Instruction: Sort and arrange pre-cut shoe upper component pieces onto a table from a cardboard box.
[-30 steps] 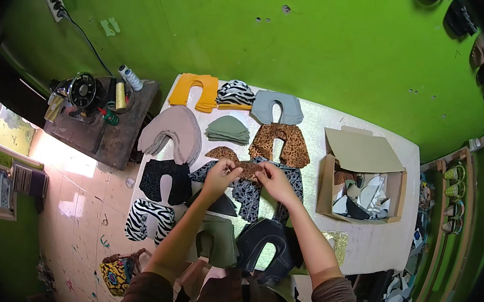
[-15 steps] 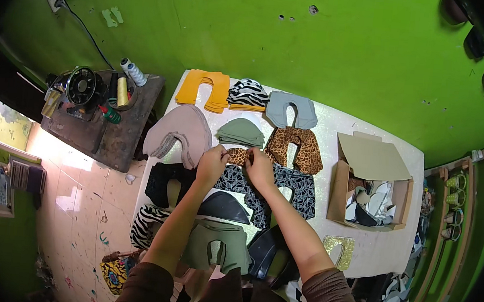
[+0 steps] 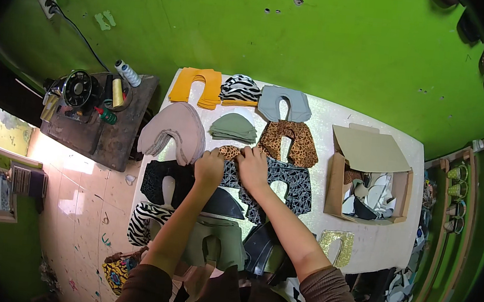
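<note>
My left hand (image 3: 210, 166) is closed at the left end of a curved leopard-print piece (image 3: 230, 151), and my right hand (image 3: 253, 164) pinches its right end. The fingertips are partly hidden behind the knuckles. Just beyond lies a stack of green half-round pieces (image 3: 233, 127). A stack of pink U-shaped pieces (image 3: 173, 130) sits left of my left hand. To the right of the held piece are leopard-print U-shaped pieces (image 3: 290, 143). Under and around my wrists lie black-and-grey patterned pieces (image 3: 296, 187), with a dark half-round piece (image 3: 224, 203) partly covered by my arms.
Yellow pieces (image 3: 194, 86), zebra-print pieces (image 3: 240, 89) and grey pieces (image 3: 284, 104) line the table's far edge. An open cardboard box (image 3: 335, 185) of scraps stands on the right. At left, a sewing machine (image 3: 78, 91) and thread spools (image 3: 126, 73) occupy a separate dark table.
The whole view has shifted slightly, moving the table's contents a little left and up. Both hands stay at the ends of the leopard-print piece, with the right fingers now laid more over its edge.
</note>
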The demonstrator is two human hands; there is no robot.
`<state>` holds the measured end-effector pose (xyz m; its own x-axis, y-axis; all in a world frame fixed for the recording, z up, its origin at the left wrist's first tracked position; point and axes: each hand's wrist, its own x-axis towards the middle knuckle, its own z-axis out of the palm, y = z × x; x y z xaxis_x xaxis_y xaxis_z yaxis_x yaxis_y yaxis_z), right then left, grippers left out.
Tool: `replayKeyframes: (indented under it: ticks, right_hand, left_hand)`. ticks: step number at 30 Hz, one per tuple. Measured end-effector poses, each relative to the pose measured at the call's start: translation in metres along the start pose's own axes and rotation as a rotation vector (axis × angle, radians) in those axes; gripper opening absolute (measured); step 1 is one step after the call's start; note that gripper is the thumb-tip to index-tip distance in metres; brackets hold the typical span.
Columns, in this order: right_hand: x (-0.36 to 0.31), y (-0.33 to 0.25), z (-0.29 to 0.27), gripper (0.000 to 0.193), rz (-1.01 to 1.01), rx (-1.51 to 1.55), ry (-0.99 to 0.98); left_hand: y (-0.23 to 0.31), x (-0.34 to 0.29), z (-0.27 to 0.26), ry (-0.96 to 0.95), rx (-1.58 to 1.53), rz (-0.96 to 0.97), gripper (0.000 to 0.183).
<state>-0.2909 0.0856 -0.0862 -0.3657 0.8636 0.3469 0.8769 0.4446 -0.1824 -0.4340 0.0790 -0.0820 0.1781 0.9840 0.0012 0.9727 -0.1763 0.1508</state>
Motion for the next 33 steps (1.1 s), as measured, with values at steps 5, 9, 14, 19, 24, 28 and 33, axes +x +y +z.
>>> replayKeyframes:
  ticks: [5, 9, 14, 19, 24, 28, 33]
  right_hand:
    - [-0.028, 0.003, -0.049, 0.016, 0.038, 0.269, 0.117]
    - [-0.074, 0.021, -0.095, 0.018, 0.119, 0.42, 0.151]
    - [-0.118, 0.068, -0.15, 0.019, 0.147, 0.527, 0.22]
    - [-0.166, 0.14, -0.189, 0.021, 0.148, 0.548, 0.204]
    - [-0.209, 0.219, -0.228, 0.019, 0.157, 0.476, 0.166]
    - [-0.229, 0.275, -0.261, 0.017, 0.32, 0.447, 0.254]
    - [-0.239, 0.312, -0.264, 0.015, 0.443, 0.551, 0.204]
  left_hand:
    - [0.029, -0.021, -0.025, 0.301, -0.116, 0.039, 0.027]
    - [0.09, -0.046, -0.046, 0.369, -0.312, 0.132, 0.026]
    - [0.188, -0.067, -0.054, 0.375, -0.475, 0.238, 0.023]
    - [0.273, -0.065, -0.042, 0.361, -0.489, 0.286, 0.022]
    - [0.345, -0.051, -0.032, 0.374, -0.53, 0.411, 0.02]
    - [0.366, -0.044, -0.032, 0.352, -0.474, 0.364, 0.015]
    - [0.371, -0.035, -0.031, 0.289, -0.43, 0.359, 0.014]
